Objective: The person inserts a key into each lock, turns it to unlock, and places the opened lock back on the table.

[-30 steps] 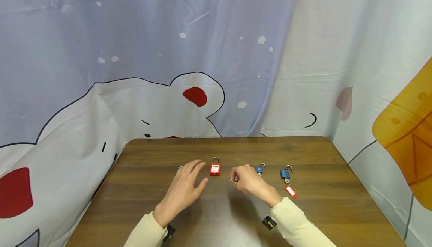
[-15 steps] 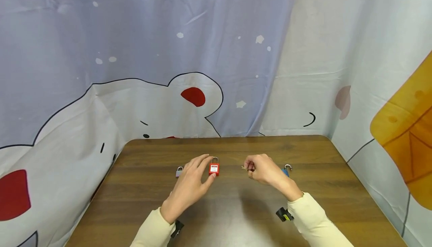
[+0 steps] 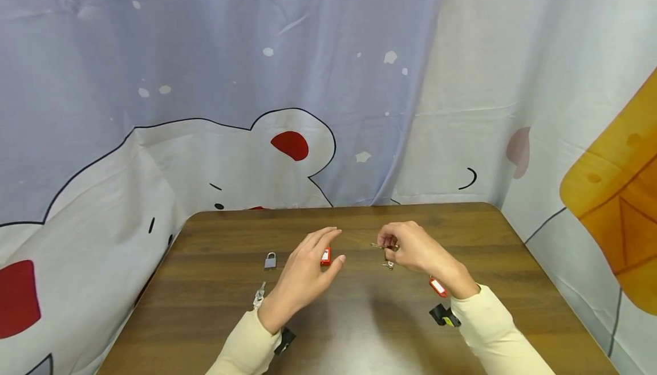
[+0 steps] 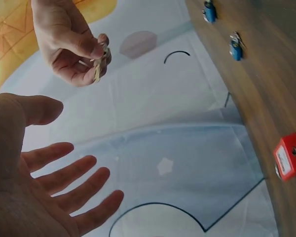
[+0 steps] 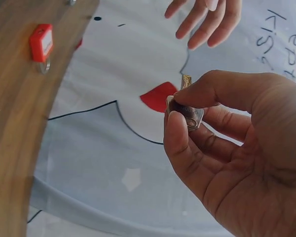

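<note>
While the right hand [image 3: 413, 247] pinches a brass key [image 5: 186, 81], the left hand [image 3: 305, 274] spreads empty; the red padlock [image 5: 41, 43] rests on the tabletop [image 3: 195, 318], shackle [image 5: 48, 65] apparently closed, its keying judged not yet done.

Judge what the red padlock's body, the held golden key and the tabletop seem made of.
Padlock body: probably plastic, smooth, evenly red. Key: metal, possibly brass, golden sheen. Tabletop: wood or laminate, semi-gloss; brown grain, soft glare.
</note>
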Demonstrator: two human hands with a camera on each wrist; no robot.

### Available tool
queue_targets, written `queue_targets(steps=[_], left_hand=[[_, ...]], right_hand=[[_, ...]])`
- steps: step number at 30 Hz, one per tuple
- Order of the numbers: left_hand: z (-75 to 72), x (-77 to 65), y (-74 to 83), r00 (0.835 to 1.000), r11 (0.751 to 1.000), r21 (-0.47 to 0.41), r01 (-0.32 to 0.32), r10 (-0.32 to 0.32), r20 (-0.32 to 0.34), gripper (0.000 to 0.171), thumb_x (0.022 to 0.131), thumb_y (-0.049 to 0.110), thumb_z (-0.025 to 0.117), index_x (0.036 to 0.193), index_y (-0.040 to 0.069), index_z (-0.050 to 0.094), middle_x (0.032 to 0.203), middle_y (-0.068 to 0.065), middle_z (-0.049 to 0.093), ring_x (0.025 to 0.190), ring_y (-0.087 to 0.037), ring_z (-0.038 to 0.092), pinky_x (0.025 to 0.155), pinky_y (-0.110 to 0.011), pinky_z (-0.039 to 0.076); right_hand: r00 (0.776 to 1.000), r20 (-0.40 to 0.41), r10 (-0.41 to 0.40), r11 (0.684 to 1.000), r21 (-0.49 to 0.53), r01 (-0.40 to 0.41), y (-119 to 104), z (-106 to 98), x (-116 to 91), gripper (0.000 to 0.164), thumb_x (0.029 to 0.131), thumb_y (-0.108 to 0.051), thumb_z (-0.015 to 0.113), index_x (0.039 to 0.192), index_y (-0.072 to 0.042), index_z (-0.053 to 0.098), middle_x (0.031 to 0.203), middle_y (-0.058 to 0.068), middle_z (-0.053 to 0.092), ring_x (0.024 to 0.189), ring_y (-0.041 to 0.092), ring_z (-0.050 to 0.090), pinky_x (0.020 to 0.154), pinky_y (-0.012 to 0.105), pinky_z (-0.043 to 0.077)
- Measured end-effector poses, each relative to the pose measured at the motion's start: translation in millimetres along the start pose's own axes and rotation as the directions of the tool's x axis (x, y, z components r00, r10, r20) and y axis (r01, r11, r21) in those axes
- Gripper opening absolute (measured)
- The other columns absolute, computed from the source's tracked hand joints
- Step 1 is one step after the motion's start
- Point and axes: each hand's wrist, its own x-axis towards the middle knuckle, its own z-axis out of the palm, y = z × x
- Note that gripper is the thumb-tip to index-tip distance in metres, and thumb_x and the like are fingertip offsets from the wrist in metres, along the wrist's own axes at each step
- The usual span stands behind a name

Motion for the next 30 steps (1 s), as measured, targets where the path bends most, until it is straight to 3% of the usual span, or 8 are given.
queue_targets(steps=[12, 19, 30], left_hand=[[0.9, 11.0, 22.0, 0.994, 0.984, -0.167, -0.063, 0.047, -0.097, 0.043, 0.086, 0.03, 0.063, 0.126, 0.016, 0.054, 0.123, 0.004, 0.059, 0.111, -0.011, 0.058, 0.092, -0.031, 0.05], [4.1, 14.6, 33.3, 0.975, 0.941, -0.297, -0.161, 0.105, -0.194, 0.034, 0.087, 0.025, 0.065, 0.119, 0.015, 0.058, 0.109, 0.001, 0.065, 0.098, -0.012, 0.063, 0.086, -0.025, 0.051], [3.0, 19.4, 44.4, 0.947, 0.896, -0.374, -0.238, 0.129, -0.293, 0.016, 0.086, 0.015, 0.066, 0.101, 0.01, 0.065, 0.094, 0.001, 0.068, 0.084, -0.007, 0.063, 0.077, -0.016, 0.051]], right_hand=[[0.988, -0.07, -0.138, 0.99, -0.009, 0.137, -22.0, -25.2, -5.0, 0.017, 0.072, -0.003, 0.065, 0.084, -0.014, 0.066, 0.078, -0.009, 0.064, 0.068, 0.001, 0.058, 0.064, 0.018, 0.05], [0.977, -0.101, -0.189, 0.982, 0.0, 0.19, -37.6, -36.4, -8.6, 0.02, 0.071, 0.0, 0.065, 0.083, -0.015, 0.065, 0.077, -0.009, 0.063, 0.068, 0.001, 0.058, 0.062, 0.02, 0.05], [0.969, -0.113, -0.219, 0.973, 0.042, 0.225, -53.8, -41.2, -12.5, 0.02, 0.072, 0.0, 0.064, 0.085, -0.015, 0.065, 0.079, -0.01, 0.063, 0.07, 0.0, 0.057, 0.063, 0.017, 0.05]])
